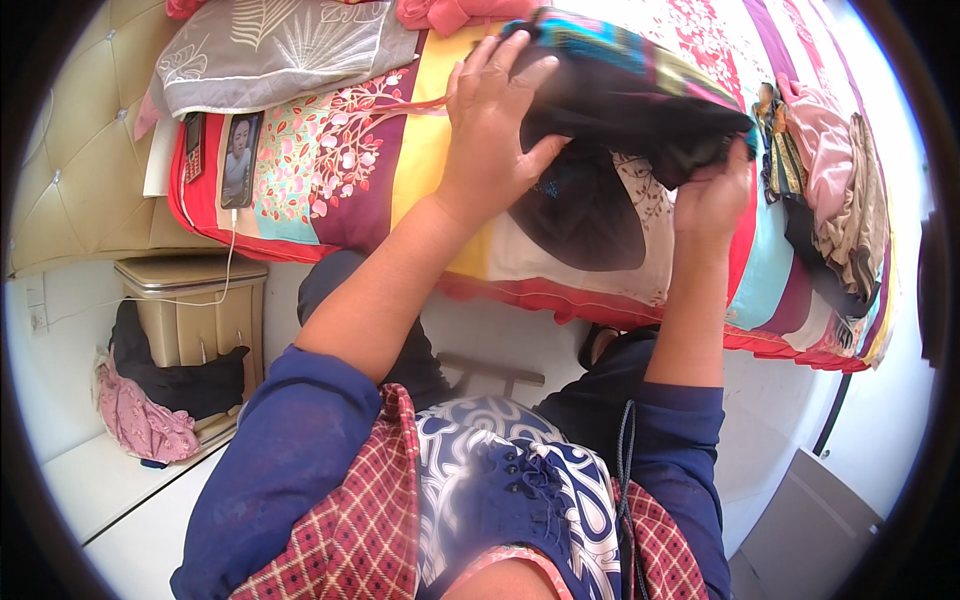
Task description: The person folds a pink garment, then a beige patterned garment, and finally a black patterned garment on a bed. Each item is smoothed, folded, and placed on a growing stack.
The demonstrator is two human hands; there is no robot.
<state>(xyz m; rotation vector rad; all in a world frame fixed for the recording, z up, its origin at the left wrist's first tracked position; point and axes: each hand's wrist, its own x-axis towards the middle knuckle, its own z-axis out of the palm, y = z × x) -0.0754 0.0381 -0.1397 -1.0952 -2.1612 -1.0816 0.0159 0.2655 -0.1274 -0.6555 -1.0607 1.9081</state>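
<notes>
A black garment with a multicoloured patterned band is partly raised above the bed, its upper part blurred. My left hand lies against its left side, back of the hand up and fingers spread; whether it grips the cloth is unclear. At the lower right corner, my right hand holds the bunched edge with the thumb on top. Below both hands, a black piece of fabric with a small blue decoration lies flat on the floral, striped bedspread. I cannot tell whether it belongs to the same garment.
Left on the bed are a phone on a charging cable, a keypad phone and a grey quilted pillow. Several clothes, including a pink one, lie at the right. Dark and pink clothes hang by a beige cabinet.
</notes>
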